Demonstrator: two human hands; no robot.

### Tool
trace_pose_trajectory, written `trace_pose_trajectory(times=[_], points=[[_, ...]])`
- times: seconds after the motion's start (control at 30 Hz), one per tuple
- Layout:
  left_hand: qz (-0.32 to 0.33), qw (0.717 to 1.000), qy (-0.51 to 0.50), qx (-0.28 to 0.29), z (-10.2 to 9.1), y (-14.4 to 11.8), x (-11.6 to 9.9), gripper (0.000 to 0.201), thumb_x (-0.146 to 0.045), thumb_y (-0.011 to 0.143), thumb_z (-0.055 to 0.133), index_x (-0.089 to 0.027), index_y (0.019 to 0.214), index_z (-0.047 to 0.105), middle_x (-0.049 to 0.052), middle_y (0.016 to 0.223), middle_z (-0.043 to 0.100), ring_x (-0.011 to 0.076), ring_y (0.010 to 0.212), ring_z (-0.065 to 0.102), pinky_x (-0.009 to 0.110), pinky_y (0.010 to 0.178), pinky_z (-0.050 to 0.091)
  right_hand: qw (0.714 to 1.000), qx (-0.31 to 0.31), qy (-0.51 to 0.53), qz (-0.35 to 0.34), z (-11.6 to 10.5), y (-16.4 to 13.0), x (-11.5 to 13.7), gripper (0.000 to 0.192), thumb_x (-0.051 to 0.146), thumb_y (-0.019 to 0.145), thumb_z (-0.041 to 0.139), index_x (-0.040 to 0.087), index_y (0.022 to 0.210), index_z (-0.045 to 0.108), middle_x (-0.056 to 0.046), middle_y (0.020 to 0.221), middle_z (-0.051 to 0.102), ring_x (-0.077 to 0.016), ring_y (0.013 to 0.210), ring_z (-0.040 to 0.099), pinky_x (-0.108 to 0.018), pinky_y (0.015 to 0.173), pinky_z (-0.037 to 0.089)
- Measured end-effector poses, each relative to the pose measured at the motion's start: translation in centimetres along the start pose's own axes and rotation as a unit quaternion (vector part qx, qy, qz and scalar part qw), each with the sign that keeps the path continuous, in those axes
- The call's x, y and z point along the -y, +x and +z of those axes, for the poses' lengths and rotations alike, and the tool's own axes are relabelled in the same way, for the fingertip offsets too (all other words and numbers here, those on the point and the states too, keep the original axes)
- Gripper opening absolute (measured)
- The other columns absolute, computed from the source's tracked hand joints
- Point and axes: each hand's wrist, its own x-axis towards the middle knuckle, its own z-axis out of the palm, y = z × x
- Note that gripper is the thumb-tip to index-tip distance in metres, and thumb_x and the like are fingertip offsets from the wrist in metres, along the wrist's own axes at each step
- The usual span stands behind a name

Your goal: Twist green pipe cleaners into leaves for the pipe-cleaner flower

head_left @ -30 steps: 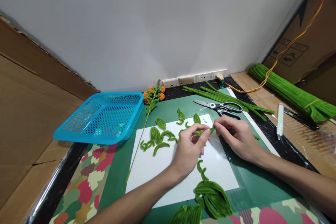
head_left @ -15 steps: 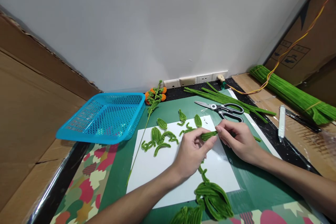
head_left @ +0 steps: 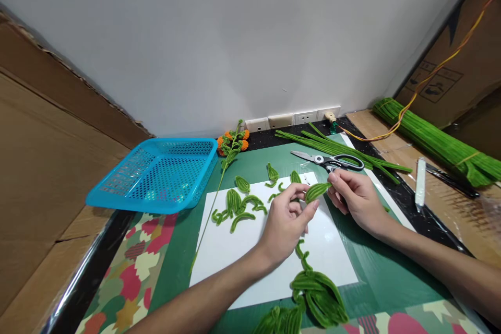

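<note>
L hand (head_left: 287,219) pinches a green leaf (head_left: 315,191) betw thumb & fingertips, other fingers curled in. R hand (head_left: 354,195) grips the same leaf's far end w/ thumb & forefinger, rest loosely bent. Leaf is held just above the white sheet (head_left: 235,258), near its back edge.

Head view only: approx 8 small finished leaves (head_left: 238,202) lie on the sheet's back-left part, exact count hard to tell. 1 heap of bigger leaves (head_left: 319,297) at front edge. 1 pr scissors (head_left: 331,160) just behind R hand, beside loose stems (head_left: 344,151). 1 blue basket (head_left: 156,172) at left. 1 flower sprig (head_left: 230,146) w/ orange blooms. 1 tied stem bundle (head_left: 434,141) far right.
</note>
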Motion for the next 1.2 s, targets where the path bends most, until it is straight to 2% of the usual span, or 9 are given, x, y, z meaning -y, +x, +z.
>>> trace_pose_trajectory(times=[0.27,0.33,0.47,0.53,0.6,0.73,0.87,1.03,1.2], points=[[0.011,1.0,-0.023,-0.002,0.2,0.0,-0.3,0.037,-0.044,0.097,0.072,-0.022,0.124,0.06,-0.003,0.087,0.061,0.0056,0.051,0.054,0.018,0.046,0.044,1.0,0.001,0.004,0.003,0.1,-0.2,-0.1,0.046,0.05,0.107,0.057,0.022,0.07,0.051,0.004,0.057,0.052,-0.0102,0.045,0.04,-0.027,0.046,0.029],[0.013,1.0,-0.007,0.007,0.1,0.0,-0.3,0.031,-0.045,0.1,0.067,-0.019,0.116,0.064,-0.002,0.085,0.063,0.006,0.052,0.054,0.018,0.048,0.044,1.0,0.004,-0.012,-0.008,-0.1,-0.4,0.0,0.046,0.048,0.108,0.055,0.022,0.071,0.052,0.004,0.057,0.051,-0.0108,0.046,0.041,-0.027,0.046,0.03],[0.018,0.999,0.036,0.032,0.0,0.0,-0.3,0.038,-0.047,0.107,0.055,-0.016,0.086,0.061,0.0,0.076,0.064,0.0068,0.052,0.053,0.02,0.051,0.042,0.988,0.029,-0.09,-0.12,-0.3,-1.1,0.1,0.033,0.046,0.109,0.051,0.022,0.086,0.057,0.003,0.065,0.051,-0.0131,0.052,0.044,-0.028,0.05,0.034],[0.011,0.999,0.037,0.034,-0.1,0.0,-0.2,0.038,-0.048,0.106,0.055,-0.017,0.086,0.06,-0.002,0.072,0.062,0.008,0.052,0.052,0.02,0.051,0.041,0.966,0.046,-0.156,-0.202,-0.3,-1.5,0.1,0.024,0.042,0.105,0.057,0.022,0.092,0.055,0.002,0.071,0.051,-0.0134,0.055,0.044,-0.028,0.051,0.035],[0.005,0.999,0.032,0.032,-0.1,0.0,-0.1,0.036,-0.05,0.105,0.057,-0.018,0.088,0.06,-0.002,0.07,0.061,0.0094,0.053,0.053,0.021,0.05,0.041,0.942,0.052,-0.22,-0.248,-0.1,-1.7,0.1,0.018,0.034,0.102,0.062,0.022,0.093,0.052,0.003,0.073,0.05,-0.0121,0.054,0.042,-0.028,0.05,0.033],[0.004,0.998,0.04,0.039,-0.1,0.0,-0.1,0.041,-0.052,0.105,0.055,-0.017,0.083,0.06,-0.002,0.066,0.061,0.0098,0.052,0.053,0.022,0.05,0.041,0.937,0.034,-0.276,-0.211,0.3,-1.7,0.1,0.012,0.025,0.103,0.059,0.021,0.094,0.052,0.005,0.071,0.049,-0.0113,0.053,0.044,-0.027,0.053,0.034],[0.013,0.994,0.082,0.065,-0.1,-0.2,-0.4,0.047,-0.052,0.108,0.05,-0.018,0.077,0.059,-0.001,0.064,0.062,0.0107,0.054,0.054,0.023,0.055,0.041,0.951,0.035,-0.262,-0.16,0.5,-1.3,0.3,0.027,0.026,0.109,0.051,0.022,0.082,0.051,0.003,0.07,0.053,-0.0122,0.059,0.049,-0.026,0.058,0.038],[0.003,0.982,0.167,0.084,-0.1,-0.7,-0.8,0.047,-0.048,0.107,0.05,-0.018,0.075,0.064,-0.002,0.056,0.059,0.0123,0.054,0.054,0.024,0.058,0.04,0.938,0.028,-0.287,-0.19,0.6,-1.3,0.1,0.03,0.023,0.109,0.049,0.023,0.079,0.045,0.004,0.07,0.047,-0.0122,0.058,0.044,-0.027,0.057,0.034],[-0.013,0.98,0.186,0.069,0.0,-0.7,-0.9,0.047,-0.046,0.107,0.049,-0.019,0.073,0.064,-0.003,0.053,0.058,0.0128,0.051,0.054,0.025,0.056,0.039,0.916,0.035,-0.34,-0.21,0.7,-1.2,-0.3,0.028,0.019,0.108,0.048,0.024,0.081,0.042,0.004,0.072,0.044,-0.013,0.059,0.043,-0.028,0.058,0.032]])
